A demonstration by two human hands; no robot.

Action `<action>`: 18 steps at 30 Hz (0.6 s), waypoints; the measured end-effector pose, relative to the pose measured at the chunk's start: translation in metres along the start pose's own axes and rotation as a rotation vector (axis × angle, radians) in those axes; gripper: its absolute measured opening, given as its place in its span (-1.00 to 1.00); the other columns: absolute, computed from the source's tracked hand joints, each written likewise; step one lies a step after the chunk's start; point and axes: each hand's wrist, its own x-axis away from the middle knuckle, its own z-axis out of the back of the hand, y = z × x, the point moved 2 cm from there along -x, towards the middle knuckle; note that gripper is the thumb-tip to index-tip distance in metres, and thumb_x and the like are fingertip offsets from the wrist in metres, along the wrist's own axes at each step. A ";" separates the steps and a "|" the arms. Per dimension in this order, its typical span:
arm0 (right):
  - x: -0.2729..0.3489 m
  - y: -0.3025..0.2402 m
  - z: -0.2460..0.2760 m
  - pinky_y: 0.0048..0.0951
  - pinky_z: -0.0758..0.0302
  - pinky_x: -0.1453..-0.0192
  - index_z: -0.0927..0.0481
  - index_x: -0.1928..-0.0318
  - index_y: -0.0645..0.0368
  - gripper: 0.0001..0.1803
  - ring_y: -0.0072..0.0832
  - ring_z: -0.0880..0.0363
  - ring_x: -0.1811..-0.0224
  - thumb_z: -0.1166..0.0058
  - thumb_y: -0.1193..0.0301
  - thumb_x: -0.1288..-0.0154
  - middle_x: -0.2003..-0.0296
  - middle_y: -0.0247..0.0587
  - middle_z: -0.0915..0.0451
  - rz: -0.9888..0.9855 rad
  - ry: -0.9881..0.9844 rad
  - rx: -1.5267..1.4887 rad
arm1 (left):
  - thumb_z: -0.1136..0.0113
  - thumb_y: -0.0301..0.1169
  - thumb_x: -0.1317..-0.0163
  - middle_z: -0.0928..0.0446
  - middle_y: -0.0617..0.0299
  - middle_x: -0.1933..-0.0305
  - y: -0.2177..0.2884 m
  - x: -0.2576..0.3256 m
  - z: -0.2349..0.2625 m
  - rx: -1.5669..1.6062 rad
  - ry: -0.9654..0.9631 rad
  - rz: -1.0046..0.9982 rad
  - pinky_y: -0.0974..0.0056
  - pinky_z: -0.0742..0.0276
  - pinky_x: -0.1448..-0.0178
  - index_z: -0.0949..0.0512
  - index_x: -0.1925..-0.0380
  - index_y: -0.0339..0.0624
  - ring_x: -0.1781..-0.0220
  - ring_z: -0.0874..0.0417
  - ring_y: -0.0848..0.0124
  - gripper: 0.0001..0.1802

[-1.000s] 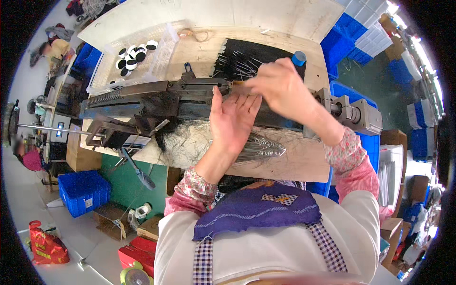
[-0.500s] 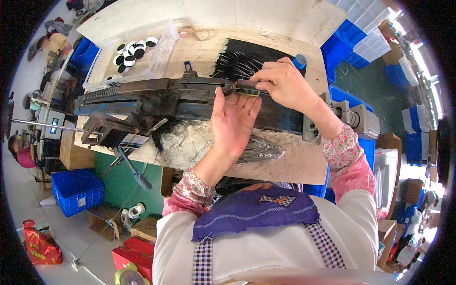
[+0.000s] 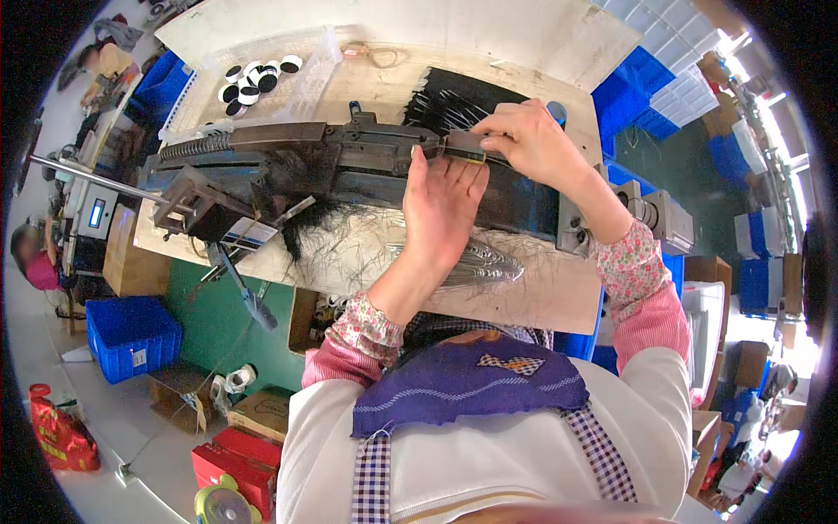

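Note:
A long dark metal machine (image 3: 375,166) lies across the bench in front of me. My left hand (image 3: 443,205) is palm up with its fingers stretched flat, the tips against the front edge of a small dark metal block (image 3: 463,145) on the machine. My right hand (image 3: 534,144) comes from the right, thumb and fingers pinched together at the block's right end; what they hold is hidden. Behind the hands lies a black bristle sheet (image 3: 436,100) with thin silver wires on it. Nearer me, a bundle of bent silver wires (image 3: 489,264) rests beside my left wrist.
A clear plastic basket (image 3: 305,92) holds several white-and-black round pieces (image 3: 258,79) at the back left. Loose black bristles (image 3: 349,229) litter the wooden bench (image 3: 541,293). A metal rod (image 3: 105,182) sticks out left. A blue cylinder (image 3: 556,112) stands behind my right hand.
The whole scene has shifted slightly with my head. Both hands keep their places at the metal block, the left still flat and the right still pinching.

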 end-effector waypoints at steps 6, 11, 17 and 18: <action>0.013 -0.032 -0.006 -0.27 -0.39 0.08 -0.64 0.29 0.06 -0.84 -0.31 -0.57 0.29 -0.17 0.38 -0.05 0.43 -0.26 -0.59 0.173 0.141 0.172 | 0.21 0.09 -0.38 -0.34 0.00 -0.16 0.001 0.002 -0.001 0.093 0.058 0.002 0.12 -0.13 -0.43 -0.28 -0.04 -0.40 -0.28 -0.30 0.18 -0.34; 0.003 -0.004 0.006 -0.29 -0.48 0.20 -0.65 0.30 0.13 -0.84 -0.26 -0.58 0.37 -0.16 0.43 -0.05 0.46 -0.19 -0.58 -0.100 0.142 -0.146 | 0.20 0.07 -0.38 -0.33 -0.09 -0.17 0.001 0.009 -0.002 0.098 0.086 -0.006 0.08 -0.12 -0.45 -0.27 -0.04 -0.46 -0.29 -0.31 0.11 -0.33; -0.002 -0.002 -0.003 -0.25 -0.42 0.11 -0.66 0.30 0.15 -0.83 -0.23 -0.57 0.32 -0.15 0.44 -0.04 0.44 -0.17 -0.58 -0.019 -0.028 -0.047 | 0.23 0.06 -0.39 -0.28 -0.12 -0.22 0.001 0.006 -0.002 0.055 0.074 -0.035 0.06 -0.06 -0.48 -0.26 -0.03 -0.46 -0.34 -0.24 0.10 -0.34; -0.006 -0.005 -0.001 -0.24 -0.36 0.03 -0.66 0.29 0.14 -0.83 -0.25 -0.56 0.28 -0.13 0.44 -0.06 0.43 -0.18 -0.58 -0.023 -0.054 -0.056 | 0.23 0.05 -0.39 -0.27 -0.11 -0.23 0.003 0.004 -0.003 0.055 0.058 -0.029 0.06 -0.06 -0.48 -0.25 -0.03 -0.46 -0.35 -0.23 0.10 -0.34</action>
